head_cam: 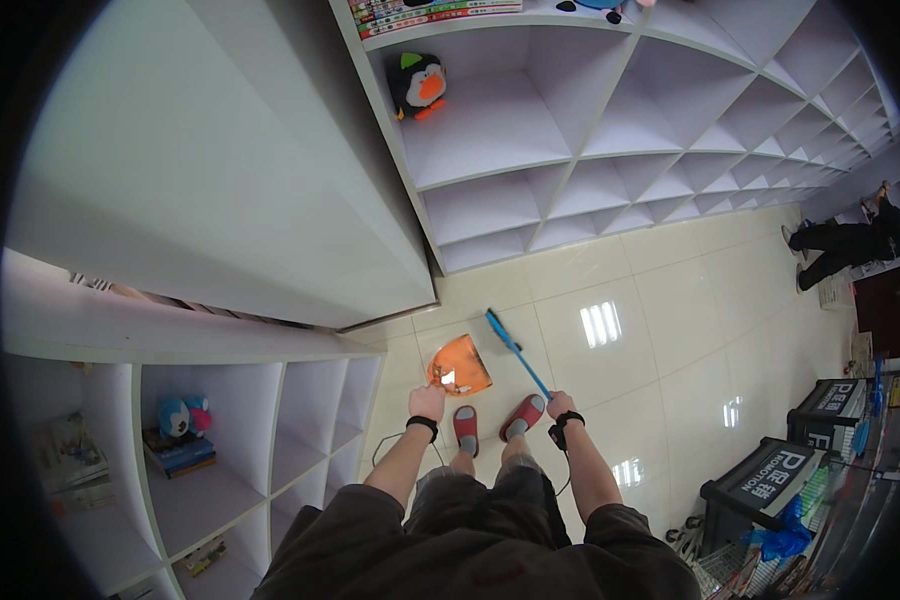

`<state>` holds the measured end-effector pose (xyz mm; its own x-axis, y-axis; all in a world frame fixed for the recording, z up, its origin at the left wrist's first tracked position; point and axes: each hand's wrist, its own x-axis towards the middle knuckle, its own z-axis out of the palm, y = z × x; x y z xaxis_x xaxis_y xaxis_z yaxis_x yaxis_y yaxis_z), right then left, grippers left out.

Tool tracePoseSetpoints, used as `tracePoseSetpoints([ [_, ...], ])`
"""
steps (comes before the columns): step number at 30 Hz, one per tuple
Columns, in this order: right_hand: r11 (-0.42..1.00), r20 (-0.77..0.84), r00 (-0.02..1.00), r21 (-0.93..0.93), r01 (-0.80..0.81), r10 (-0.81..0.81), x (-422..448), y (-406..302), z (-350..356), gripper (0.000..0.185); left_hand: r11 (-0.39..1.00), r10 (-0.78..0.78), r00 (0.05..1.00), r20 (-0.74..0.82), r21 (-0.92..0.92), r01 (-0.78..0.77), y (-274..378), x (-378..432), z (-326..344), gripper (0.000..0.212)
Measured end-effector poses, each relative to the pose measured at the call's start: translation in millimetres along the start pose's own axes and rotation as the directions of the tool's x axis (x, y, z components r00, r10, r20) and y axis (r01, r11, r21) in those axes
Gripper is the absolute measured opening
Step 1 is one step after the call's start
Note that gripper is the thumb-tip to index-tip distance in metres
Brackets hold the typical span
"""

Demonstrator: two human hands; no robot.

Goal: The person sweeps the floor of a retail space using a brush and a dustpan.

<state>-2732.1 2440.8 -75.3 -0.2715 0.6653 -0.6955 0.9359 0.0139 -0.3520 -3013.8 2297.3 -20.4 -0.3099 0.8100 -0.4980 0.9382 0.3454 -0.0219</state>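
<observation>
My left hand (427, 403) is closed around the handle end of an orange plastic dustpan (461, 364). The handle itself is mostly hidden by my fist. Some small bits appear to lie in the pan, too small to identify. In my right hand (560, 403) is the stick of a blue broom (529, 367). Its head (501, 328), with dark bristles, is at the far end, to the right of the dustpan and apart from it. Both tools are in front of my feet, which wear red slippers (465, 429), over the tiled floor (592, 367).
White cube shelving (495, 174) runs along the far side, holding a penguin plush (420, 85). A pale cabinet or pillar (217, 165) and low shelves (277, 420) flank my left. Black promotion bins (761, 480) stand at right. Another person (847, 240) is at the far right.
</observation>
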Motion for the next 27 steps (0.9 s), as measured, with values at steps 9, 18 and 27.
tracePoseSetpoints([
  [9,0.954,0.229,0.972,-0.279,0.107,-0.042,25.5,-13.5,28.8,0.021,0.995,0.002,0.998,-0.055,-0.098,-0.008,2.6,4.6,4.5,0.015],
  [18,0.998,0.121,0.991,-0.037,-0.055,0.059,21.0,18.1,-23.0,0.029,0.997,0.016,0.999,-0.046,-0.073,-0.019,-1.2,-3.7,-5.4,0.015],
  [27,0.964,0.036,0.980,-0.188,-0.186,0.196,55.4,1.3,16.1,0.027,0.999,0.035,0.999,-0.029,-0.032,-0.036,-15.7,-6.2,6.8,0.014],
])
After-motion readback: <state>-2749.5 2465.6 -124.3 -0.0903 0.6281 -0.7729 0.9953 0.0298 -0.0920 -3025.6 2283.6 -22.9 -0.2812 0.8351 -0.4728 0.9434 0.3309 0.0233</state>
